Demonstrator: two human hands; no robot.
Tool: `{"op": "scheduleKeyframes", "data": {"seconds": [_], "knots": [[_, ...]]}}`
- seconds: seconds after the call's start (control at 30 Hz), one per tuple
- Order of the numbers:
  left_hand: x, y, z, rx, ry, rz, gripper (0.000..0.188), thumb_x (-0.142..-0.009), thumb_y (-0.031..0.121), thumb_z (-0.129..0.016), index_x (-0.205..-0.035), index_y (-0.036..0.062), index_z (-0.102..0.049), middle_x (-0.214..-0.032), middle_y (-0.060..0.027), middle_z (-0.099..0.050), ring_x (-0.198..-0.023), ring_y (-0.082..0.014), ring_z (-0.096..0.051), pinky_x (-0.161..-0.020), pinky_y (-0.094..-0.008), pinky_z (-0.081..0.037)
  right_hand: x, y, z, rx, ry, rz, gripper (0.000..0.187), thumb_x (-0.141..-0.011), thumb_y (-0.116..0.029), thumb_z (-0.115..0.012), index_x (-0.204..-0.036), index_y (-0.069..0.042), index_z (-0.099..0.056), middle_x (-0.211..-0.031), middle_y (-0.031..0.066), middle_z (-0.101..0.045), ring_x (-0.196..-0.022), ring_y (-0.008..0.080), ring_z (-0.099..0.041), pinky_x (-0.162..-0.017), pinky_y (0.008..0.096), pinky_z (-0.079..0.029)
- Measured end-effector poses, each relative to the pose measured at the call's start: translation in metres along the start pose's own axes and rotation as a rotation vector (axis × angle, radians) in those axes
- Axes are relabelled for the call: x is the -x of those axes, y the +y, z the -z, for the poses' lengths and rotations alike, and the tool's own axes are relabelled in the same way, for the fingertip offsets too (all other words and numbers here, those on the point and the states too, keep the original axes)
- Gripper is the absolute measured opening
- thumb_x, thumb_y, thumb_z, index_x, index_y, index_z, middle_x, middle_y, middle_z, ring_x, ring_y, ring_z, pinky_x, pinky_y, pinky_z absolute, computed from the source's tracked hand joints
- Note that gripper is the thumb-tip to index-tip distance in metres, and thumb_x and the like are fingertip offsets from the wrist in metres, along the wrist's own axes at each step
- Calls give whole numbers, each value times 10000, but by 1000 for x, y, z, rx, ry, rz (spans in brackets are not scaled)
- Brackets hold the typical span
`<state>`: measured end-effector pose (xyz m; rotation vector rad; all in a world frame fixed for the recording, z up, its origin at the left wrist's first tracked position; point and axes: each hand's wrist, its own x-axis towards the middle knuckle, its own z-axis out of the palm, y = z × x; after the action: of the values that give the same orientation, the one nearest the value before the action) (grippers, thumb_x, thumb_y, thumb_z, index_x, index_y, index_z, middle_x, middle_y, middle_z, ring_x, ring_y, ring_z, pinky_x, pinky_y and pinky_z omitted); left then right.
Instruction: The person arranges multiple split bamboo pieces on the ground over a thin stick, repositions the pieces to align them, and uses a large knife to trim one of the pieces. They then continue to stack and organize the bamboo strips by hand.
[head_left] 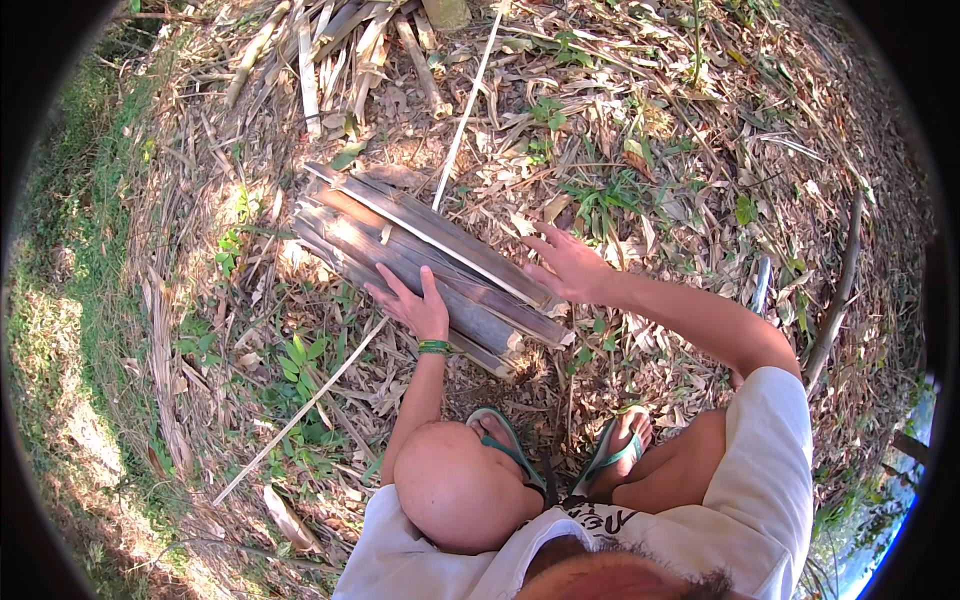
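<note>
A stack of split, weathered wood pieces [405,248], grey-brown and possibly bamboo, lies slantwise on the leaf litter in front of me. My left hand [412,308] rests on the stack's near side, thumb and fingers spread. At the right end, beside the top piece, my right hand [572,266] is held with its fingers apart and nothing in them; whether it touches the wood I cannot tell. A long thin pale strip [300,416] passes beneath the stack, and its far part comes out beyond the other side. The middle of the strip is hidden by the wood.
More split wood pieces [370,45] are heaped at the far left. Dry leaves and small green plants [605,198] cover the ground. A dark branch [838,290] lies at the right. My feet in green flip-flops [618,448] are close to the stack's near end.
</note>
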<state>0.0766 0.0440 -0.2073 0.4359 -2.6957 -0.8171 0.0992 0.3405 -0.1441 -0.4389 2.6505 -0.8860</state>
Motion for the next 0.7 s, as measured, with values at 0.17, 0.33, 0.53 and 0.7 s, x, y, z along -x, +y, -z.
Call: {"op": "scheduleKeyframes", "data": {"seconds": [0.17, 0.33, 0.53, 0.7], "knots": [[-15, 12, 23, 46, 67, -165, 858, -966, 478, -618, -1610, 90, -205, -1624, -339, -108, -1508, -494, -126, -1204, -577, -131, 168, 73, 15, 35, 213, -592, 728, -956, -313, -607, -1536, 4, -302, -1594, 275, -227, -1402, 449, -373, -1146, 516, -353], [-46, 20, 29, 48, 100, -339, 854, -953, 441, -657, -1577, 10, -265, -1618, -303, -187, -1512, -462, -134, -1220, -568, -112, 338, 91, -78, 215, 505, -1266, 1021, -864, -294, -735, -1571, 62, -90, -1579, 375, -151, -1457, 531, -222, -1185, 586, -218], [-85, 67, 22, 164, 28, -395, 814, -951, 387, -660, -1568, 16, -279, -1603, -250, -279, -1502, -470, -169, -1215, -573, -134, 403, 101, -173, 77, 675, -1085, 942, -843, -185, -723, -1576, 18, -168, -1584, 324, -211, -1452, 503, -263, -1196, 541, -246], [-93, 94, 11, 214, -36, -572, 796, -968, 408, -630, -1561, 6, -282, -1584, -253, -313, -1492, -478, -202, -1214, -566, -168, 412, 125, -148, 273, 837, -1359, 848, -804, -149, -703, -1535, 4, -302, -1488, 257, -413, -1355, 433, -430, -1131, 519, -336]]}}
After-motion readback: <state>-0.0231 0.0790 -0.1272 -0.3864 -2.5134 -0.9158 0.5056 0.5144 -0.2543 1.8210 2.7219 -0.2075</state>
